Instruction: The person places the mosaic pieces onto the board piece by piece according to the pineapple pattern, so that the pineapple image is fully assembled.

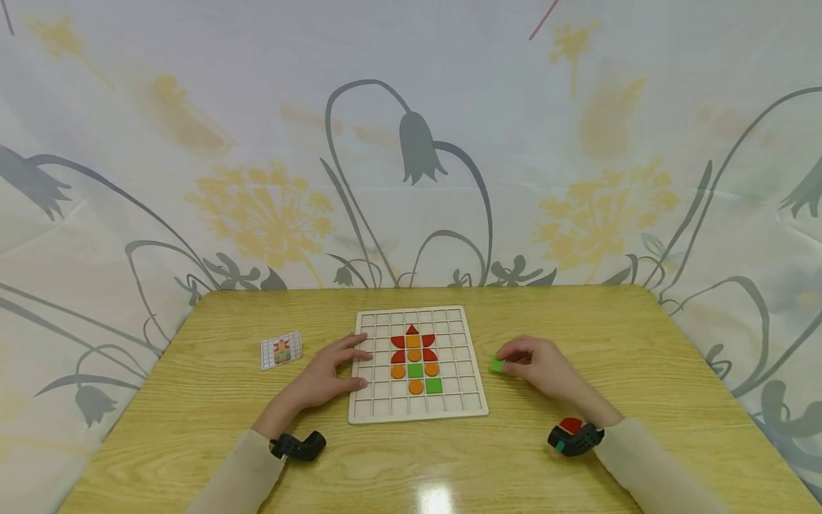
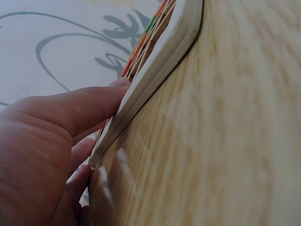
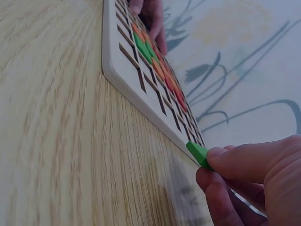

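A white grid board lies on the table with red, orange and green pieces set in its cells. My left hand rests at the board's left side, fingers spread and lightly bent, fingertips on the rim and outer cells. In the left wrist view the thumb touches the board's edge. Off the right side of the board, my right hand pinches a green square tile between thumb and fingers. Part of that green tile sticks out past the fingertips in the right wrist view.
Left of the board lies a small card printed with a similar coloured pattern on a grid. Something red shows beside the right wrist's camera, partly hidden by it. A patterned curtain hangs behind the table's far edge.
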Action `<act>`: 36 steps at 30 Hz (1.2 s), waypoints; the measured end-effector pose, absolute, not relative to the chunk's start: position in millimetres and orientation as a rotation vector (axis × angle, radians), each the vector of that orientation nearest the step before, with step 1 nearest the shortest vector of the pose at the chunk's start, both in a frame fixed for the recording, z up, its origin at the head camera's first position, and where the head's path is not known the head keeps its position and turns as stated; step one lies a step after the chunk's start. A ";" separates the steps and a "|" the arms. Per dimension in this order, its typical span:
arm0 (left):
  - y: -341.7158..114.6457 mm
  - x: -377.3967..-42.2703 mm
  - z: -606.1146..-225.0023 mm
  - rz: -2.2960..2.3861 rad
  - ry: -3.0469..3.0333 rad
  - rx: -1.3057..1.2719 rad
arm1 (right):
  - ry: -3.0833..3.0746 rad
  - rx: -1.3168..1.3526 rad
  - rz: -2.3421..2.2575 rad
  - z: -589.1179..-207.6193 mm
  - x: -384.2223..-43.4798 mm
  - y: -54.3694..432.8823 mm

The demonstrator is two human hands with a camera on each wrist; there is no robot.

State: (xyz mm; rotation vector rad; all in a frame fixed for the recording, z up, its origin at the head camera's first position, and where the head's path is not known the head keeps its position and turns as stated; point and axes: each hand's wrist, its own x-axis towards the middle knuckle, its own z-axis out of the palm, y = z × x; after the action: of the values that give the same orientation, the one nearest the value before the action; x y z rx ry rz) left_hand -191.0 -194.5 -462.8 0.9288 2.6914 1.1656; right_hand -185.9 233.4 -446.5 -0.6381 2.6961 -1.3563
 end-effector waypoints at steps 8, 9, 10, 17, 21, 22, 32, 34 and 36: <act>-195.6 -192.4 -464.3 1.172 2.695 0.938 | 2.613 -0.756 -1.399 -448.3 -188.3 193.6; -195.5 -192.5 -464.3 1.173 2.694 0.939 | 2.597 -0.780 -1.404 -449.0 -188.9 187.9; -195.5 -192.5 -464.2 1.176 2.692 0.939 | 2.580 -0.807 -1.412 -449.2 -189.2 182.2; -194.7 -192.5 -463.6 1.178 2.691 0.939 | 2.475 -0.963 -1.445 -449.4 -187.0 141.4; -195.1 -193.2 -464.5 1.174 2.693 0.948 | 2.482 -1.024 -1.409 -450.9 -186.6 121.6; -194.9 -193.3 -464.5 1.173 2.693 0.948 | 2.483 -1.031 -1.401 -451.6 -186.7 117.2; -194.3 -193.0 -465.7 1.186 2.689 0.926 | 2.483 -1.118 -1.324 -452.8 -185.1 85.0; -194.3 -193.0 -466.0 1.190 2.689 0.927 | 2.496 -1.110 -1.305 -451.7 -183.6 82.7; -194.5 -192.9 -466.0 1.197 2.688 0.928 | 2.508 -1.100 -1.292 -449.9 -182.2 81.1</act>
State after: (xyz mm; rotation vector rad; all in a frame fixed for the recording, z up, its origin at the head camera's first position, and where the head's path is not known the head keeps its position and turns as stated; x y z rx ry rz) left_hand -192.9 -194.5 -466.0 0.9280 2.6880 1.1969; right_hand -182.2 81.1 -449.9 -1.1003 2.5081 -1.2922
